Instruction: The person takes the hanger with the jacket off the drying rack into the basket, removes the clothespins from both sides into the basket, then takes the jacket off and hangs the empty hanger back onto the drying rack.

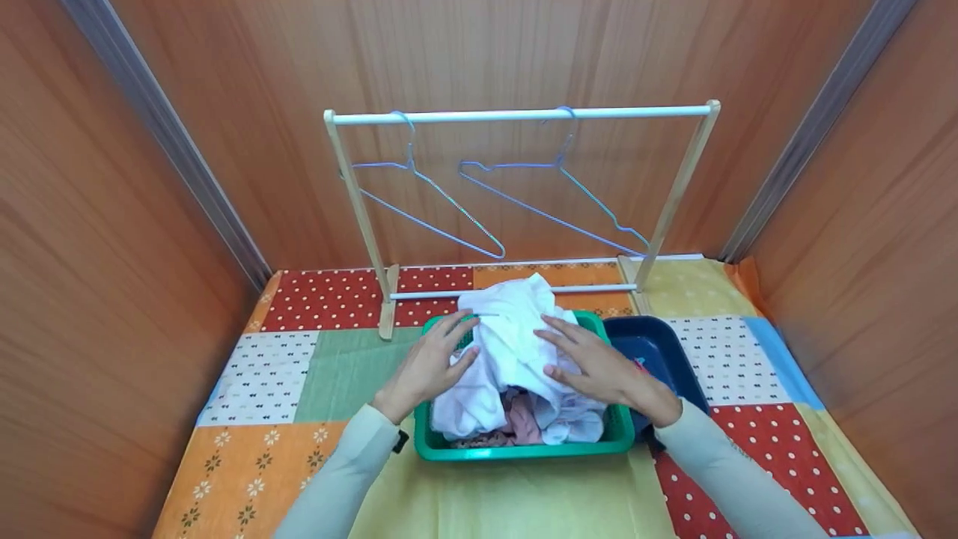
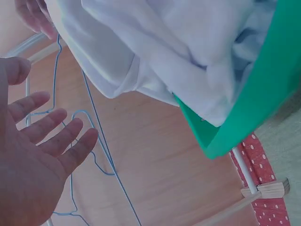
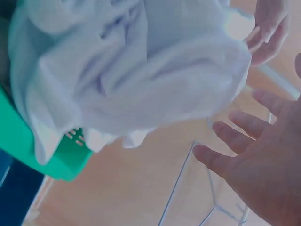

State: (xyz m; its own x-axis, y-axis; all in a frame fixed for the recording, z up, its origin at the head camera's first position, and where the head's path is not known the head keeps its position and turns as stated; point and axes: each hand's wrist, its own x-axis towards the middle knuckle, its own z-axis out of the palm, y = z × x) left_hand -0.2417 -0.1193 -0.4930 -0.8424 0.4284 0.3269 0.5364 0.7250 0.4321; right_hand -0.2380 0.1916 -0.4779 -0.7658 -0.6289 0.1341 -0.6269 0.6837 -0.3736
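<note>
A heap of white cloth [image 1: 516, 322] fills the green basket [image 1: 524, 452], with a pinkish garment [image 1: 522, 421] showing beneath it at the front. My left hand [image 1: 432, 361] hovers by the heap's left side, fingers spread and relaxed. On the other side my right hand [image 1: 591, 363] has its fingers extended over the cloth's right edge. In the left wrist view a gap shows between the left hand [image 2: 42, 141] and the white cloth [image 2: 155, 47]. The right wrist view likewise has the right hand [image 3: 263, 146] apart from the cloth [image 3: 141, 70], palm facing it.
Behind the basket stands a rack with a white top rail [image 1: 486, 116]. Two blue wire hangers, a left one [image 1: 449, 202] and a right one [image 1: 554, 165], hang from it. A dark blue tray [image 1: 658, 344] sits right of the basket on the patchwork cloth [image 1: 352, 374]. Wooden panels enclose the space.
</note>
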